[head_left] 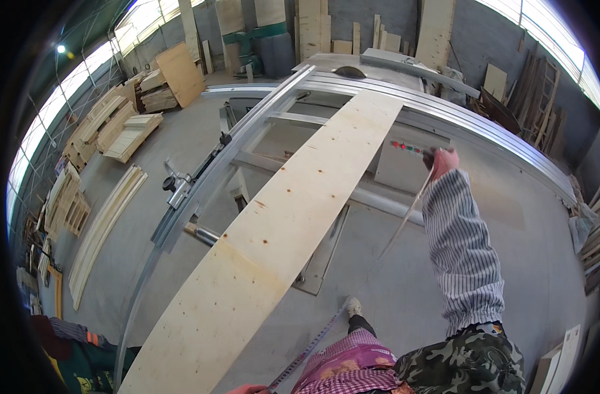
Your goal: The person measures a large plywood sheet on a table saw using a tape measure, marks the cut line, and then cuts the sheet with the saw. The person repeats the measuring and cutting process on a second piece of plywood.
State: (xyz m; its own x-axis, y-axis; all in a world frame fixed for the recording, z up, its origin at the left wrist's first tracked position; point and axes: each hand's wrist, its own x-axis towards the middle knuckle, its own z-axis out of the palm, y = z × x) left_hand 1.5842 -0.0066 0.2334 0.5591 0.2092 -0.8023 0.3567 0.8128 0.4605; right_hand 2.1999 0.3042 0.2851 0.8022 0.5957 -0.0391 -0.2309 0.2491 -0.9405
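Note:
A long plywood board [287,203] lies slanting across the metal frame of a sliding-table saw, its near end reaching the lower left. My right hand [443,161] is closed beside the control panel's coloured buttons [406,148], with a thin strip hanging from it, apparently part of a tape measure. I cannot tell whether the fingers touch a button. At the bottom edge, my left hand [249,389] shows only in part, closed on the tape measure's marked blade [308,350]. That blade runs up past my shoe toward the right hand; its middle is faint.
A round saw blade [349,72] stands at the table's far side. The aluminium fence [208,164] with a clamp stop [176,185] is left of the board. Another person [76,354] is at lower left. Timber strips [109,230] and stacked pallets [122,131] lie on the left floor.

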